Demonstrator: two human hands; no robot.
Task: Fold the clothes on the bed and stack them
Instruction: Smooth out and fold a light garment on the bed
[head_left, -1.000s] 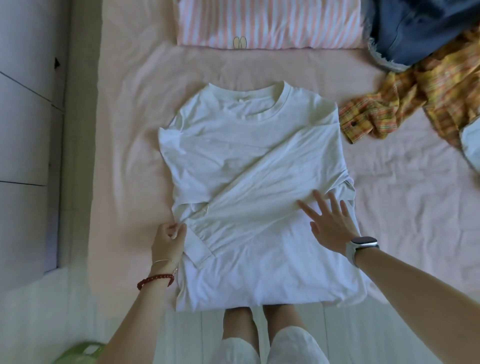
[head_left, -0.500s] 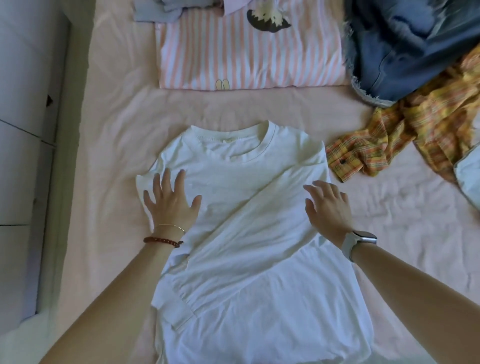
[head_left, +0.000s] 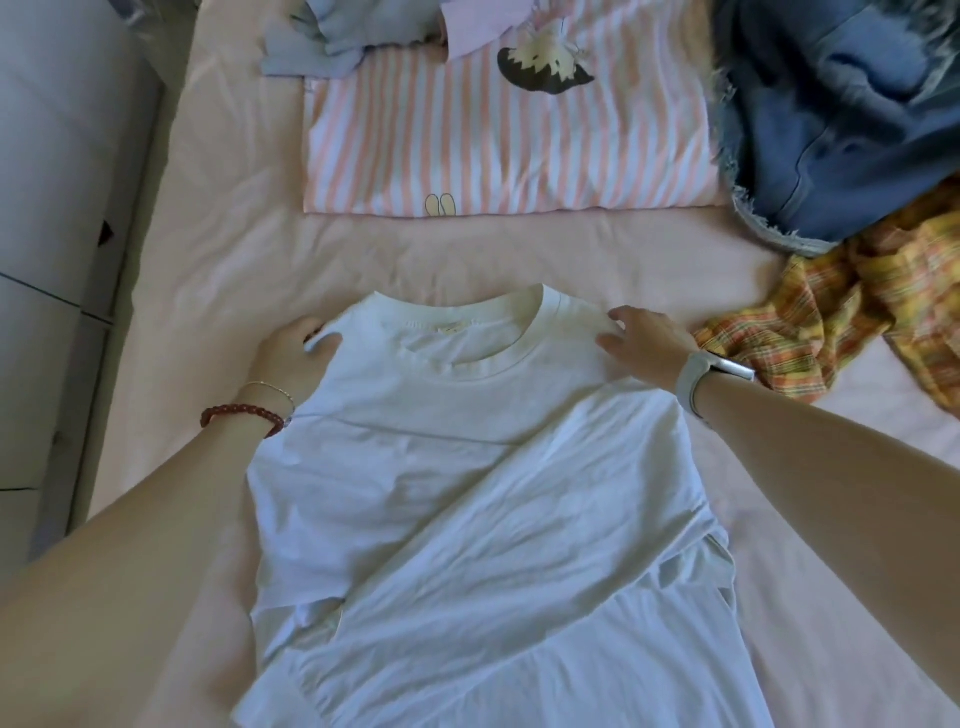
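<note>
The white shirt (head_left: 483, 493) lies flat on the pink sheet (head_left: 218, 249) in the middle of my view, collar pointing away from me, both long sleeves folded in across the front so that they cross over the chest. Its lower part runs out of the bottom of the picture.

My left hand (head_left: 291, 353) sits at the shirt's left shoulder corner, thumb on top of the cloth and fingers curled under the edge — it reads as pinched on the fabric. My right hand (head_left: 644, 343) is at the right shoulder, beside the collar, fingertips pressed down on the cloth; I cannot tell whether it has actually pinched the fabric or is only resting there. The two hands are well apart, one at each shoulder. The left wrist carries a red bead bracelet (head_left: 244, 415) and a thin chain, the right a watch (head_left: 701, 379) with a pale strap.

Beyond the collar, further up the bed, a folded pink-striped shirt (head_left: 509, 145) lies flat, with a crumpled pale blue garment (head_left: 322, 47) overlapping its far left corner. To the right a heap of blue denim (head_left: 841, 119) with a frayed hem rests partly over a yellow plaid shirt (head_left: 841, 312) — that one lies crumpled, just beside my right wrist. Grey cabinet fronts (head_left: 57, 182) run along the left edge.
</note>
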